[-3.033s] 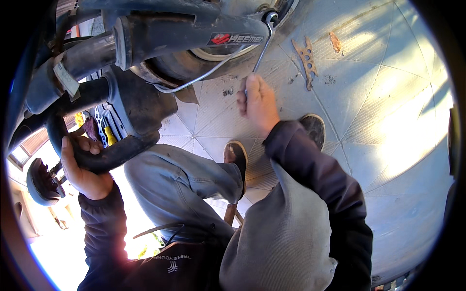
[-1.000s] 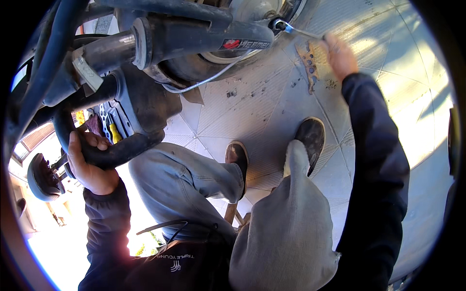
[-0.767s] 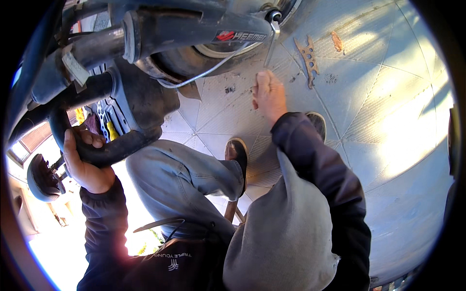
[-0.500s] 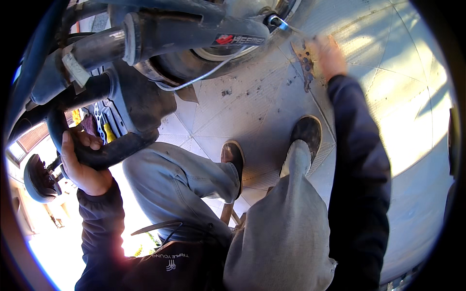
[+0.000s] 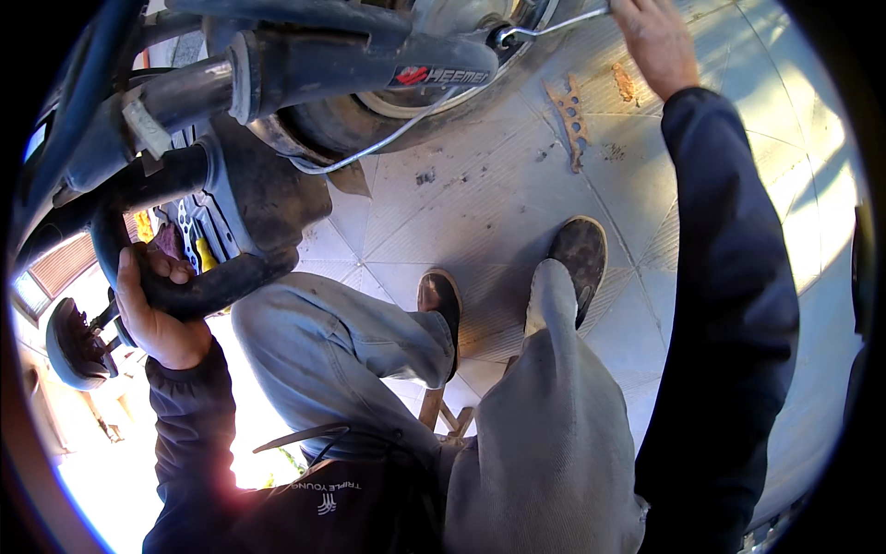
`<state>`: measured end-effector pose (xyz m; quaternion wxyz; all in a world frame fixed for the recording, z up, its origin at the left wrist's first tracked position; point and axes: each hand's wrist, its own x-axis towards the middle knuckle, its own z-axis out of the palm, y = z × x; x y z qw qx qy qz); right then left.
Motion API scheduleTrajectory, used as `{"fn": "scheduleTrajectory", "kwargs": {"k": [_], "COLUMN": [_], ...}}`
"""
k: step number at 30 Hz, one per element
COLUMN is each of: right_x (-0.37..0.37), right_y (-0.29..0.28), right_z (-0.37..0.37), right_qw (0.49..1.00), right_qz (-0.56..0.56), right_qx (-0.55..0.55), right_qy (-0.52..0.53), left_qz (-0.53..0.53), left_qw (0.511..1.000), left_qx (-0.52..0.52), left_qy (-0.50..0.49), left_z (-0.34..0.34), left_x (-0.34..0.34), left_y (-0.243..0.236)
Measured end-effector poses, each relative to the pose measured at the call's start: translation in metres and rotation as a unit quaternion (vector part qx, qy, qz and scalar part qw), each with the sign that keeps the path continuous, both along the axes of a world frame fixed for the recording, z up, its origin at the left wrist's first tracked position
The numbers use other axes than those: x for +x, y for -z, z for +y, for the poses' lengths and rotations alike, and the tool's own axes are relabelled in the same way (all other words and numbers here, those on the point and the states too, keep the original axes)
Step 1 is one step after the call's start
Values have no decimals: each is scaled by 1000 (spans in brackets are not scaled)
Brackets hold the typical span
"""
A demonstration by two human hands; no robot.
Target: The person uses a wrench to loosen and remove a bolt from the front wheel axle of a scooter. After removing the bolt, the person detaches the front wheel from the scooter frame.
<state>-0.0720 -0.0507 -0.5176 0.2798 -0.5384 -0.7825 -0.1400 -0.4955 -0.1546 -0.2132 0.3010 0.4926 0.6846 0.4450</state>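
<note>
My left hand [image 5: 166, 314] is closed round a thick black tube [image 5: 217, 286] of an upturned-looking vehicle frame, at the left. My right hand [image 5: 657, 46] is up at the top right, its fingers closed on the far end of a silver bent wrench [image 5: 554, 28]. The wrench's head sits on a nut [image 5: 504, 39] at the wheel hub, where the dark fork arm [image 5: 351, 78] ends. The tyre [image 5: 332, 129] is behind, with a silver cable [image 5: 365, 152] below the arm. Tools, one yellow-handled [image 5: 206, 254], rest in a dark compartment beside my left hand.
A rusty perforated flat spanner [image 5: 572, 125] and a small rust-coloured piece [image 5: 624, 83] lie on the tiled floor [image 5: 738, 185], right of the tyre. My shoes [image 5: 577, 258] are on the tiles, beside part of a wooden support [image 5: 434, 406]. A dark pedal-like part [image 5: 74, 346] juts out at the left.
My right hand has swung up and to the right with the wrench, which now slants rightward from the nut where it earlier pointed down. My left hand stays on the tube.
</note>
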Motion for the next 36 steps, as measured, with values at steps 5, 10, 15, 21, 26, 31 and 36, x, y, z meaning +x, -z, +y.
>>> {"fn": "scheduleTrajectory", "kwargs": {"k": [5, 10, 15, 21, 26, 31, 36], "right_x": [-9, 73, 10, -112, -163, -180, -194], "right_y": [9, 55, 33, -2, -14, -16, -20], "right_z": [6, -14, -85, -165, -162, -147, -141], "right_qw": [999, 983, 866, 412, 321, 362, 342], "right_qz": [32, 103, 363, 758, 805, 798, 810], "right_qx": [4, -26, -220, -479, -493, -481, -475], "right_qy": [-9, 152, 264, 165, 71, 37, 26], "left_qz": [-7, 10, 10, 3, 0, 5, -3], "left_qw": [1000, 1000, 1000, 1000, 1000, 1000, 1000], "left_qx": [4, -7, 6, -1, 7, 6, 0], "left_qy": [1, 1, -7, -17, 3, 2, 2], "left_z": [-2, 1, 0, -1, 0, -2, -1], "left_x": [1, 8, 8, 6, 2, 3, 2], "left_y": [0, 0, -1, 0, 1, 0, 0]}}
